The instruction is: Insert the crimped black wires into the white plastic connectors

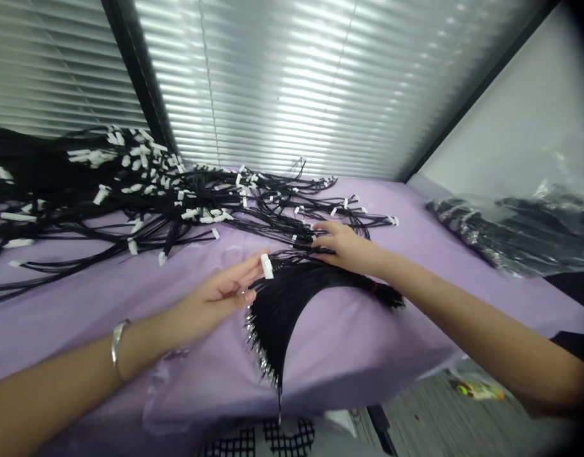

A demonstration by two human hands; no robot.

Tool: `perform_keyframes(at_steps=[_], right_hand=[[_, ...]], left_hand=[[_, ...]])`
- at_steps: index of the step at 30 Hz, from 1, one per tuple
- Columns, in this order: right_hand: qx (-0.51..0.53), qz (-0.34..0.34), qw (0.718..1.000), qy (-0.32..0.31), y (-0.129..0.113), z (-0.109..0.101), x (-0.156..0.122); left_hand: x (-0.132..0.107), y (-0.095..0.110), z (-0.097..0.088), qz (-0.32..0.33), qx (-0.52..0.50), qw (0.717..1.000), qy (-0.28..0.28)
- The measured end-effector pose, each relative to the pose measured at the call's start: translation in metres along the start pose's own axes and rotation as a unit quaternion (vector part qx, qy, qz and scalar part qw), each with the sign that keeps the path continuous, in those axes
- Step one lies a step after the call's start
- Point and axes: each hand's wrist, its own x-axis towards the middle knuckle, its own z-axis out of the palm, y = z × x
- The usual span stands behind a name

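My left hand point(228, 289) is over the near side of the table, thumb apart from the long fingers. A white plug connector point(266, 266) stands tilted at its fingertips and looks held between them. Just right of it, a thick fan of black cables point(292, 295) lies curved on the cloth, its silvery ends spread at the lower left. A red tie point(375, 287) gathers its right end. My right hand point(342, 247) reaches over the top of this bundle, fingers apart, with the tips touching or just above loose black cables point(277, 219) bearing white connectors.
A large heap of black cables with white connectors point(144, 165) fills the table's back left. Clear plastic bags with dark contents point(511, 231) lie at the right. Lilac cloth point(358, 343) covers the table, its front edge near me. Window blinds point(296, 82) stand behind.
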Motion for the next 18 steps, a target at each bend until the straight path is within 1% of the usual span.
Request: perform_keyframes(at_steps=[2, 3, 4, 5, 7, 9, 10, 11, 13, 14, 15, 17, 18], right_hand=[[0.012, -0.007, 1.0, 0.025, -0.001, -0.002, 0.004], [0.008, 0.002, 0.999, 0.046, -0.004, -0.005, 0.004], [0.003, 0.015, 0.997, 0.069, -0.008, -0.011, 0.003], [-0.002, 0.031, 0.995, 0.092, -0.012, -0.018, 0.001], [-0.011, 0.067, 0.991, 0.116, -0.018, -0.033, -0.005], [-0.015, 0.106, 0.987, 0.122, -0.019, -0.05, -0.012], [-0.017, 0.123, 0.985, 0.122, -0.016, -0.058, -0.016], [-0.022, 0.14, 0.983, 0.12, -0.011, -0.067, -0.021], [-0.049, 0.185, 0.975, 0.109, 0.01, -0.083, -0.032], [-0.067, 0.218, 0.969, 0.09, 0.025, -0.091, -0.04], [-0.085, 0.266, 0.957, 0.075, 0.042, -0.097, -0.049], [-0.089, 0.317, 0.943, 0.056, 0.078, -0.105, -0.071], [-0.091, 0.338, 0.935, 0.051, 0.094, -0.106, -0.083]], left_hand=[[-0.004, -0.001, 0.001, -0.01, 0.121, 0.993, -0.006], [-0.006, -0.002, 0.001, -0.017, 0.193, 0.981, -0.004], [-0.007, -0.003, 0.001, -0.029, 0.267, 0.963, -0.003], [-0.007, -0.004, 0.002, -0.043, 0.337, 0.941, -0.011], [-0.006, -0.007, 0.005, -0.065, 0.459, 0.885, -0.051], [-0.005, -0.01, 0.007, -0.053, 0.545, 0.832, -0.089], [-0.005, -0.012, 0.008, -0.039, 0.574, 0.812, -0.1], [-0.005, -0.013, 0.009, -0.02, 0.595, 0.797, -0.105], [-0.005, -0.017, 0.008, 0.006, 0.613, 0.784, -0.101], [-0.005, -0.019, 0.008, 0.013, 0.615, 0.782, -0.101], [-0.006, -0.02, 0.007, 0.019, 0.616, 0.781, -0.101], [-0.006, -0.022, 0.006, 0.025, 0.617, 0.78, -0.099], [-0.006, -0.023, 0.006, 0.027, 0.618, 0.779, -0.098]])
